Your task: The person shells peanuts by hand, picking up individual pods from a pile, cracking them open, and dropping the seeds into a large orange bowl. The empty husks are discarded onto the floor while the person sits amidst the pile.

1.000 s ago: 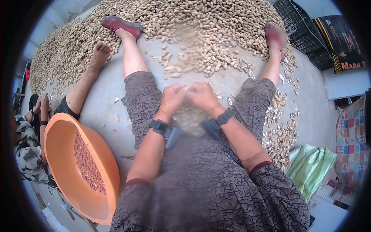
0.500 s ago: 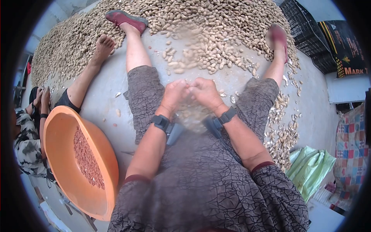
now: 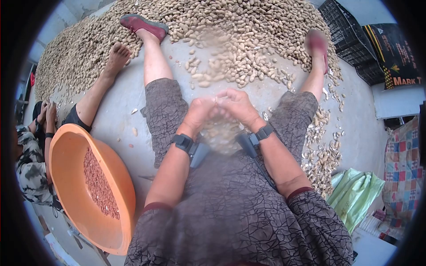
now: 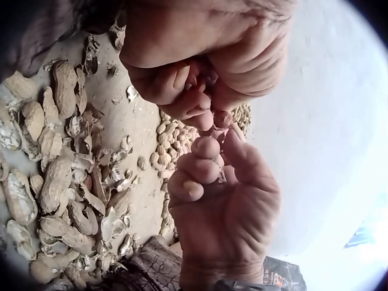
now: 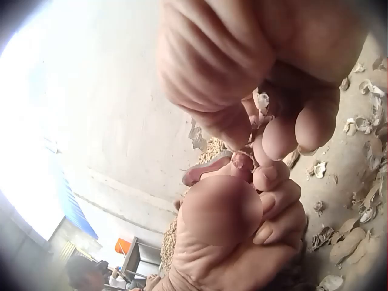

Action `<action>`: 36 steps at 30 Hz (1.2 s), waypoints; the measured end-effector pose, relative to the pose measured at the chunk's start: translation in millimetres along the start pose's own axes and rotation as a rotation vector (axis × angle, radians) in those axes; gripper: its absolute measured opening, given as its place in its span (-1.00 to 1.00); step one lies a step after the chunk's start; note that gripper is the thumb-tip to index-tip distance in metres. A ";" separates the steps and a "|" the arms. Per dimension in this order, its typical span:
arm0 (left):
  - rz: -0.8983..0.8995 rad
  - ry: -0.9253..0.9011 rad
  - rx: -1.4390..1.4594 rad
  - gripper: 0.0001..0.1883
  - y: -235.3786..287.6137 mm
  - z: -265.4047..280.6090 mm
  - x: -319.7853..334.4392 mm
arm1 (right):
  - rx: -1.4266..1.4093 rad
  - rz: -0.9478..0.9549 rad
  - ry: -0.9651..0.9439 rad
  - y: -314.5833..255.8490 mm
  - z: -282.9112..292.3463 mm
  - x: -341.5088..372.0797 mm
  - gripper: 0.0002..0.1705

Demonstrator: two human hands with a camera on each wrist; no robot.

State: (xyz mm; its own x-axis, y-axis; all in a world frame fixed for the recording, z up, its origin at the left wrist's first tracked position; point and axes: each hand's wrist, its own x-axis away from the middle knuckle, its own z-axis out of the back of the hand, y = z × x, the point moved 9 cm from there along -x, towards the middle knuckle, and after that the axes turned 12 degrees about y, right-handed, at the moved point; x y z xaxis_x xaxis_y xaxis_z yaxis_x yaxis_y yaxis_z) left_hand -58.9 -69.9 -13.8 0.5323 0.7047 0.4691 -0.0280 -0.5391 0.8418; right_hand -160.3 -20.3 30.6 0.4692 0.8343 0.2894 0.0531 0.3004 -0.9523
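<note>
In the head view my left hand [image 3: 198, 113] and right hand [image 3: 237, 106] meet between the spread knees, fingertips together. The left wrist view shows a reddish peanut kernel [image 4: 223, 119] at the meeting fingertips. My left thumb and finger pinch this kernel, clearest in the right wrist view. A pale bit of peanut shell [image 5: 262, 100] shows between the curled fingers and thumb of my right hand. Below the hands, broken peanut shells [image 3: 222, 137] lie on the floor, partly blurred in the head view.
A large heap of unshelled peanuts [image 3: 199, 17] spreads ahead. To the left stands an orange basin [image 3: 66, 177] with red kernels [image 3: 101, 184], beside another seated person. On the right are scattered shells [image 3: 321, 159], a green sack [image 3: 357, 195] and a black crate [image 3: 350, 42].
Both hands stay together between the knees. The right index finger and thumb have shifted slightly, lifting a little over the left fingertips. The head view has tilted slightly.
</note>
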 end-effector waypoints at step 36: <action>0.205 0.005 0.381 -0.78 1.8 2.1 -15.3 | 1.357 0.009 0.335 -14.9 167.6 -75.4 -0.65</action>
State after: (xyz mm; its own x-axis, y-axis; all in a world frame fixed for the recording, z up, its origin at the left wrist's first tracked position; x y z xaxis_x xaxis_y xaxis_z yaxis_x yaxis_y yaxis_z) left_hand -65.3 -82.6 -20.1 0.5442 0.5672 0.6182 0.1822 -0.7992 0.5728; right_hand -344.2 -10.1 39.2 0.6607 0.7479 0.0638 -0.7453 0.6638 -0.0632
